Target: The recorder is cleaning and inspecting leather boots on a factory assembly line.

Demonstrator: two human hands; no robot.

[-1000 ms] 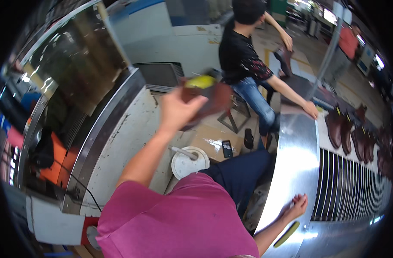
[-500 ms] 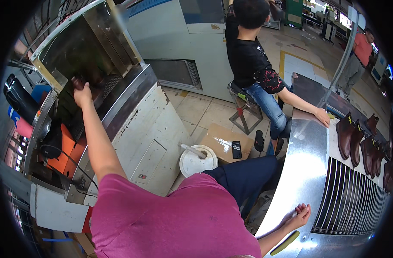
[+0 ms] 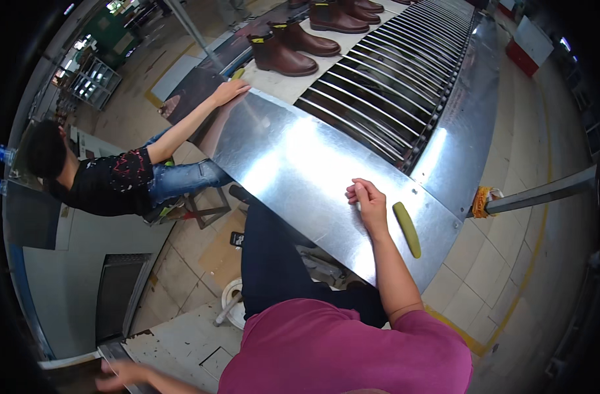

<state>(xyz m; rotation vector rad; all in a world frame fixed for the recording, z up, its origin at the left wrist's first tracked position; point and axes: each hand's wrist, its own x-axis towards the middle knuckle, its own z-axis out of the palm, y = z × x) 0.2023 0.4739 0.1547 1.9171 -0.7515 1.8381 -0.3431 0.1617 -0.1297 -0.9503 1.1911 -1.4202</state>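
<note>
My right hand (image 3: 371, 200) rests over the shiny steel tabletop (image 3: 274, 154), its fingers curled in with the thumb against them. Whether something small sits inside them is hidden. An olive-green, long, narrow piece with rounded ends (image 3: 407, 230) lies on the steel just right of that wrist. At the lower left edge, my left hand (image 3: 124, 375) is blurred by motion. Its fingers look spread, with nothing visible in them, close to the metal edge of the pale worn machine casing (image 3: 182, 341).
Beyond the tabletop runs a conveyor of metal bars (image 3: 372, 98). Brown ankle boots (image 3: 283, 58) stand in pairs on the pale strip beside it. A seated co-worker (image 3: 109, 180) reaches one hand onto the table's far left corner. A white lidded bucket (image 3: 234, 305) stands by my leg.
My view has swung right, from the machine to the table. My left hand has left the machine's opening and the dark brown thing it held there. My right hand stays curled by the green piece.
</note>
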